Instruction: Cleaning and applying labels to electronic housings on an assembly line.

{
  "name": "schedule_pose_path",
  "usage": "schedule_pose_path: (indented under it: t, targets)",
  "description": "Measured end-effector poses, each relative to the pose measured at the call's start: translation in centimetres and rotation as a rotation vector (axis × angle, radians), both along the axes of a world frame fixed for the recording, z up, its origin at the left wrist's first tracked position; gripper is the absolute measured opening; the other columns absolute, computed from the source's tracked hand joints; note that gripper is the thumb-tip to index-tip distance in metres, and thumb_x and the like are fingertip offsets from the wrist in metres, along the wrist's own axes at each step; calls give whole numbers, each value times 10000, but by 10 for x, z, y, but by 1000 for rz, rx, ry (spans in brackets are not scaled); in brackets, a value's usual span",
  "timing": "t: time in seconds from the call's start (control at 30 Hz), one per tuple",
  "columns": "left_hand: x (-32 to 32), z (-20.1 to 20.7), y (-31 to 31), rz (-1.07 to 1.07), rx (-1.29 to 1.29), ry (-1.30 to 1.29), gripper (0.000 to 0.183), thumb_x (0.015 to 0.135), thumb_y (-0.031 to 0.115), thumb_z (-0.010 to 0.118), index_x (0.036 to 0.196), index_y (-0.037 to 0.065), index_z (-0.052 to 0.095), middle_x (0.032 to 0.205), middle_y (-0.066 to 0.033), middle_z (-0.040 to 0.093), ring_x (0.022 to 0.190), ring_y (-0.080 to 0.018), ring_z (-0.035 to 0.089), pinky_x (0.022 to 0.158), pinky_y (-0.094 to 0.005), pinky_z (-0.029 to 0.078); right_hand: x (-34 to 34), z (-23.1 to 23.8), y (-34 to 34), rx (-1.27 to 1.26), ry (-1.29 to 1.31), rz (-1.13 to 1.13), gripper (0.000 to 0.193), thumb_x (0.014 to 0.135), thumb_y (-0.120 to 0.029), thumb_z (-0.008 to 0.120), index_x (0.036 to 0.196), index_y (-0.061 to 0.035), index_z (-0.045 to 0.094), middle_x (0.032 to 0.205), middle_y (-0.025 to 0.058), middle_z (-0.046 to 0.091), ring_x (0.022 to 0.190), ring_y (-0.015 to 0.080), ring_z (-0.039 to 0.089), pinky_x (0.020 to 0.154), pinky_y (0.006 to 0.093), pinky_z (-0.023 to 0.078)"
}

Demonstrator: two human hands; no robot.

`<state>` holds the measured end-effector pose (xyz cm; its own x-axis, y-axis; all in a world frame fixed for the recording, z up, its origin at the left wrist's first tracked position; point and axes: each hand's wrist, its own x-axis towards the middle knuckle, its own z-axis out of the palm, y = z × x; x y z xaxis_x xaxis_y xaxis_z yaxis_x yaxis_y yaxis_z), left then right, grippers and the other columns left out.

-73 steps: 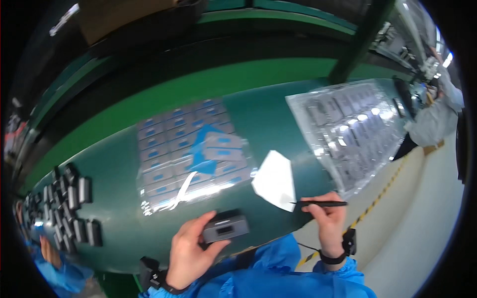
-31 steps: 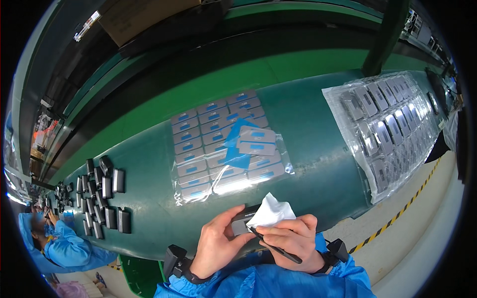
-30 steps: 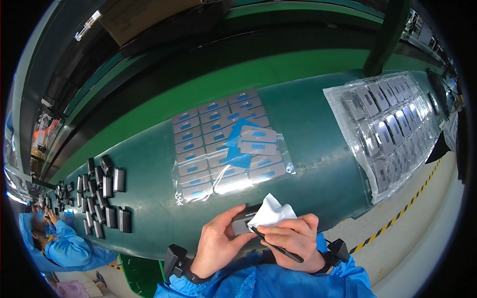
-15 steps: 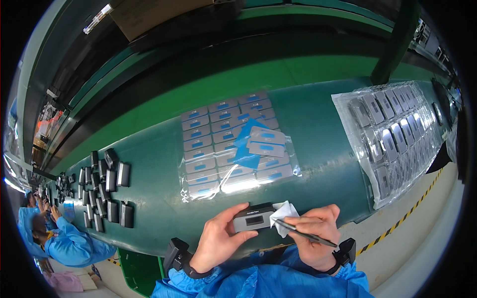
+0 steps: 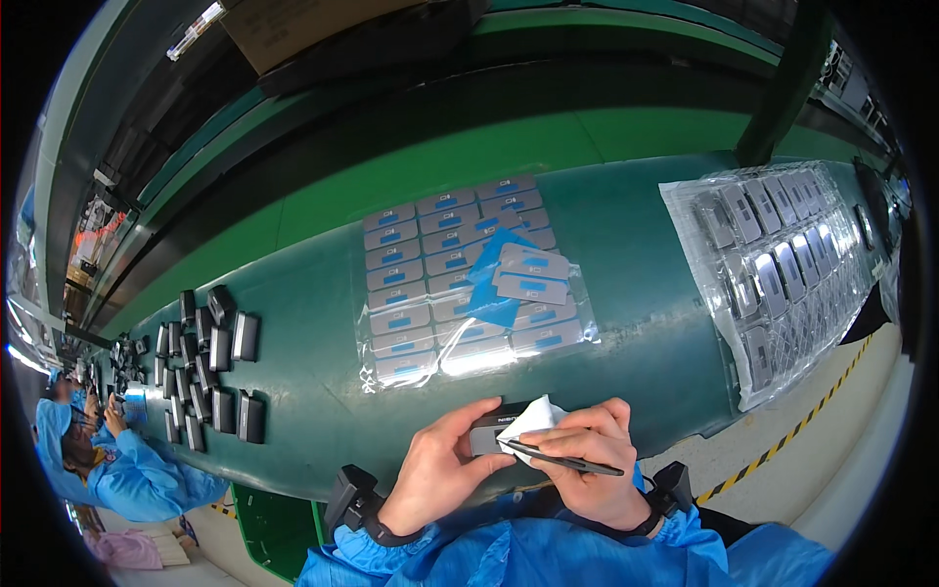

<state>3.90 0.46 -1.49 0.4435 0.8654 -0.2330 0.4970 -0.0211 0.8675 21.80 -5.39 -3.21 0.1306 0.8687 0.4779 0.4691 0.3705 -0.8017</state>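
My left hand (image 5: 435, 468) grips a small device with a grey face and black edge (image 5: 486, 440) by its left end, near the front edge of the green table. Against the right part of its face my right hand (image 5: 592, 460) presses a folded white cloth (image 5: 536, 421), which hides much of that face. A slim, black, pen-like tool (image 5: 577, 462) also lies in the right hand's fingers, its tip beside the cloth. Beyond the hands, a clear plastic sheet holds rows of grey plates with blue film (image 5: 399, 295). Two loose plates (image 5: 533, 274) and a blue sheet (image 5: 499, 311) rest on top.
Several black devices (image 5: 223, 411) stand in a group at the left on the green table (image 5: 303, 391). At the right lies a clear blister tray (image 5: 743, 293) of grey plates. A green crate (image 5: 269, 528) sits below the table edge. A co-worker in blue (image 5: 137, 470) is at far left.
My right hand has moved left with the cloth, from the device's right end onto its face. The black tool now lies flatter, its tip nearer the device.
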Motion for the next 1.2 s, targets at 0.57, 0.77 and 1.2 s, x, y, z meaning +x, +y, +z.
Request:
schedule_pose_path:
  t: [0.57,0.77,1.2]
  targets:
    - [1,4,2,-11,-36,-13,617,686,103,787,1251,63,544,942,-88,627,583,-108,488,572,-258,457,10,11,-2,-35,-66,-44,194,651,-70,792,803,-102,675,887,-47,707,776,122,567,783,299,323]
    - [1,4,2,-17,-35,6,612,691,101,784,1253,66,543,959,-84,635,578,-101,483,572,-256,457,15,11,-6,-26,-110,-61,198,648,-61,789,798,-100,666,887,-43,709,778,122,568,787,302,324]
    - [1,3,2,-22,-24,18,609,690,101,784,1248,62,544,974,-83,642,578,-101,492,575,-252,459,2,8,3,-48,-20,3,191,661,-82,792,820,-116,692,883,-58,696,793,118,567,793,320,335]
